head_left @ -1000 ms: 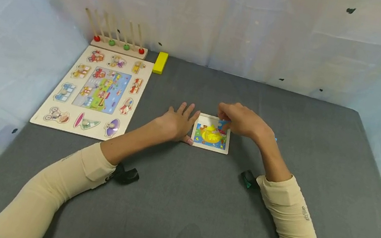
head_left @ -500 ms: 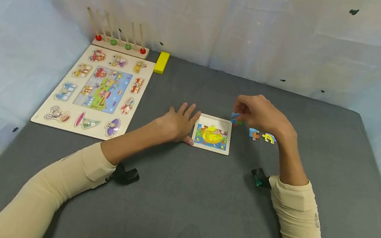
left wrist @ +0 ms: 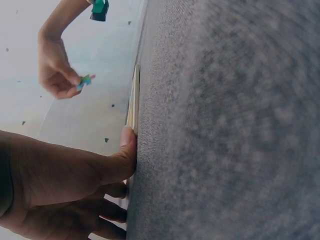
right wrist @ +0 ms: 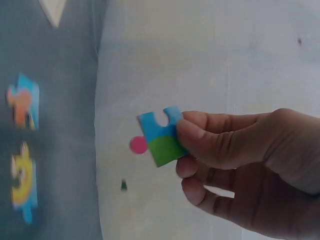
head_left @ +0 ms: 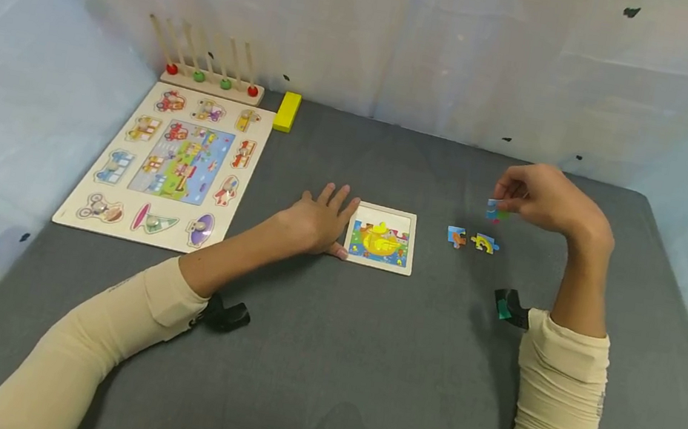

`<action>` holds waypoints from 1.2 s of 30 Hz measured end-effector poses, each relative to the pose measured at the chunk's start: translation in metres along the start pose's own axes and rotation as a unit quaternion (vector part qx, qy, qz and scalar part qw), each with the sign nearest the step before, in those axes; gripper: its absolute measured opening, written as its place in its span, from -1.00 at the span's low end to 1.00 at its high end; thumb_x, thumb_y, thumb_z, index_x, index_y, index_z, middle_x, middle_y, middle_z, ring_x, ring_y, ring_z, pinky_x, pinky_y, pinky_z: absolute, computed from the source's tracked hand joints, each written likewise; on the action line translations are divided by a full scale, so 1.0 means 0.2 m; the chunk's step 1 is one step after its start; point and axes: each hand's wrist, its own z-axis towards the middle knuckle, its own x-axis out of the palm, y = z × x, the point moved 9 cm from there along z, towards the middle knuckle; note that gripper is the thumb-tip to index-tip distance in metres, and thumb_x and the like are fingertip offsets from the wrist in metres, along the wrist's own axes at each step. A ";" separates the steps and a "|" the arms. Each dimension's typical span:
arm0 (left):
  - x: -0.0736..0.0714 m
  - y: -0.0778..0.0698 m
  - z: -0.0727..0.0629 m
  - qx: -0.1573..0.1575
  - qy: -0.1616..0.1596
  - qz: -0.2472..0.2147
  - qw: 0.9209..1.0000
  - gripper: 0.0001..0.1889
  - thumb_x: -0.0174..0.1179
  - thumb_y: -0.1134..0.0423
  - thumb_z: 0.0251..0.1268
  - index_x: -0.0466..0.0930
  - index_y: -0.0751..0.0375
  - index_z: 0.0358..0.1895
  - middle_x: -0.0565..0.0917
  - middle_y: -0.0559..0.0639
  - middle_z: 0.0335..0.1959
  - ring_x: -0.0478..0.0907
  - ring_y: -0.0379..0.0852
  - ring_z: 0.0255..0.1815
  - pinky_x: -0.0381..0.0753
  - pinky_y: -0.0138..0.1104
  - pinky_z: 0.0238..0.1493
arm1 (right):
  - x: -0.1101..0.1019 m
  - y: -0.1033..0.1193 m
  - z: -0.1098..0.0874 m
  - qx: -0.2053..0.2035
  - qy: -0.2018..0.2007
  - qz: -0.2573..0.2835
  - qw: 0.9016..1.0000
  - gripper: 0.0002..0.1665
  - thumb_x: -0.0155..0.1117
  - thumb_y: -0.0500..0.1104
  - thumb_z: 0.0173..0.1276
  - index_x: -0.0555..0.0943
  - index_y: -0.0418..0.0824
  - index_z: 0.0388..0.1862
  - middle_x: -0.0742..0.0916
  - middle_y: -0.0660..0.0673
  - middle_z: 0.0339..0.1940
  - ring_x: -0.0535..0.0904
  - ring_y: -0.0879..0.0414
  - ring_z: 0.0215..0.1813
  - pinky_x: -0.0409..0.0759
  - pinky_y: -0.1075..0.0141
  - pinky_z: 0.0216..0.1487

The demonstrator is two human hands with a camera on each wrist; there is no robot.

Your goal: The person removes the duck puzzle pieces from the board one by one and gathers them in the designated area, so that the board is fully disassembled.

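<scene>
My right hand pinches a jigsaw piece between thumb and fingertips, raised above the table. The piece is blue and green with a pink knob. Spread fingers of my left hand rest at the left edge of a small wooden puzzle tray, the thumb touching its side in the left wrist view. Inside the tray's lower part is a yellow duck picture; bare wood shows along its top. Between the tray and my right hand lie two loose pieces, an orange-and-blue one and a yellow-and-blue one.
A large wooden peg puzzle board lies at the left. Behind it stands a rod stand with red and green beads, and a yellow block lies beside that. Pale sheeting borders the grey table.
My right hand has lifted the blue-and-green piece away from the tray and carried it right, past the two loose pieces. My left hand has stayed at the tray's edge.
</scene>
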 end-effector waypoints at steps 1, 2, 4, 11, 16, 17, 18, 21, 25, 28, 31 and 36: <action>0.00 0.00 0.00 0.000 -0.001 -0.002 1.000 0.07 0.06 -0.33 0.48 -0.30 0.23 0.73 -0.23 0.31 0.75 -0.20 0.33 0.77 0.23 0.23 0.62 | 0.00 -0.04 -0.01 0.012 0.004 -0.001 1.000 -0.96 0.36 -0.30 0.45 0.70 -0.24 -0.17 0.84 -0.12 -0.17 0.68 0.10 -0.18 0.55 0.30 -0.15; 0.00 0.00 0.00 0.000 -0.002 -0.003 1.000 0.07 0.06 -0.32 0.48 -0.29 0.23 0.73 -0.23 0.31 0.75 -0.19 0.33 0.77 0.23 0.23 0.62 | -0.01 -0.08 -0.02 0.021 0.009 -0.002 1.000 -0.96 0.37 -0.29 0.45 0.70 -0.24 -0.16 0.84 -0.11 -0.17 0.68 0.09 -0.16 0.54 0.29 -0.14; 0.00 0.00 0.00 -0.001 -0.002 -0.007 1.000 0.07 0.07 -0.32 0.48 -0.29 0.23 0.73 -0.23 0.30 0.75 -0.20 0.32 0.77 0.22 0.23 0.63 | 0.00 -0.17 -0.04 0.038 0.023 -0.008 0.999 -0.94 0.38 -0.25 0.45 0.70 -0.23 -0.16 0.83 -0.10 -0.18 0.66 0.08 -0.14 0.54 0.25 -0.12; 0.00 0.00 0.00 -0.003 0.003 -0.012 1.000 0.09 0.09 -0.32 0.47 -0.30 0.23 0.73 -0.24 0.30 0.75 -0.22 0.33 0.77 0.20 0.23 0.63 | 0.13 -0.42 -0.05 0.081 0.104 0.005 0.991 -0.92 0.36 -0.30 0.43 0.70 -0.29 -0.15 0.77 -0.13 -0.21 0.63 0.02 -0.13 0.58 0.14 -0.11; 0.00 0.02 0.00 -0.005 0.002 -0.018 1.000 0.09 0.11 -0.31 0.46 -0.29 0.23 0.73 -0.24 0.30 0.75 -0.21 0.32 0.77 0.19 0.23 0.64 | 0.24 -0.51 0.00 0.102 0.155 0.023 0.982 -0.94 0.30 -0.31 0.43 0.68 -0.31 -0.21 0.66 -0.07 -0.35 0.50 0.06 -0.26 0.49 0.16 -0.22; 0.00 0.02 0.00 -0.005 0.003 -0.018 1.000 0.10 0.11 -0.31 0.45 -0.29 0.23 0.73 -0.24 0.30 0.75 -0.22 0.33 0.77 0.19 0.23 0.64 | 0.26 -0.52 0.01 0.107 0.163 0.026 0.981 -0.94 0.29 -0.32 0.42 0.68 -0.30 -0.22 0.64 -0.06 -0.38 0.49 0.06 -0.27 0.48 0.16 -0.23; 0.00 0.02 0.00 -0.004 0.006 -0.020 1.000 0.10 0.11 -0.32 0.45 -0.30 0.23 0.73 -0.25 0.30 0.75 -0.23 0.32 0.77 0.18 0.23 0.64 | 0.27 -0.53 0.01 0.112 0.168 0.026 0.979 -0.95 0.28 -0.32 0.41 0.68 -0.30 -0.23 0.62 -0.05 -0.40 0.47 0.06 -0.29 0.47 0.16 -0.24; 0.00 0.03 0.00 -0.004 0.004 -0.022 1.000 0.10 0.12 -0.31 0.45 -0.29 0.24 0.73 -0.24 0.30 0.75 -0.21 0.33 0.77 0.18 0.23 0.64 | 0.27 -0.54 0.02 0.118 0.175 0.027 0.977 -0.92 0.25 -0.38 0.35 0.68 -0.31 -0.25 0.61 -0.03 -0.43 0.46 0.06 -0.30 0.48 0.17 -0.24; -0.01 0.03 0.00 -0.008 -0.004 -0.026 1.000 0.09 0.13 -0.30 0.46 -0.28 0.24 0.72 -0.23 0.30 0.75 -0.20 0.33 0.77 0.19 0.23 0.63 | 0.26 -0.55 0.03 0.129 0.170 0.022 0.977 -0.81 0.18 -0.47 0.22 0.68 -0.31 -0.27 0.60 -0.05 -0.43 0.45 0.04 -0.30 0.45 0.17 -0.26; 0.00 0.02 0.00 -0.005 -0.002 -0.029 1.000 0.09 0.13 -0.30 0.46 -0.28 0.23 0.73 -0.24 0.30 0.75 -0.21 0.33 0.77 0.19 0.24 0.63 | 0.26 -0.56 0.02 0.137 0.172 0.020 0.975 -0.81 0.19 -0.48 0.22 0.68 -0.31 -0.27 0.61 -0.06 -0.42 0.45 0.03 -0.29 0.44 0.17 -0.26; 0.00 0.01 0.01 -0.004 0.005 -0.026 1.000 0.10 0.12 -0.31 0.46 -0.30 0.22 0.73 -0.26 0.29 0.75 -0.23 0.32 0.78 0.18 0.23 0.64 | 0.27 -0.56 0.02 0.136 0.175 0.022 0.975 -0.91 0.26 -0.44 0.30 0.66 -0.32 -0.26 0.60 -0.05 -0.43 0.46 0.04 -0.30 0.45 0.17 -0.26; 0.01 0.01 0.01 -0.005 0.008 -0.021 1.000 0.10 0.10 -0.31 0.46 -0.32 0.21 0.73 -0.27 0.28 0.76 -0.24 0.31 0.78 0.17 0.23 0.65 | 0.26 -0.54 0.01 0.134 0.168 0.015 0.977 -0.95 0.34 -0.34 0.38 0.63 -0.32 -0.24 0.58 -0.04 -0.44 0.45 0.05 -0.30 0.44 0.18 -0.26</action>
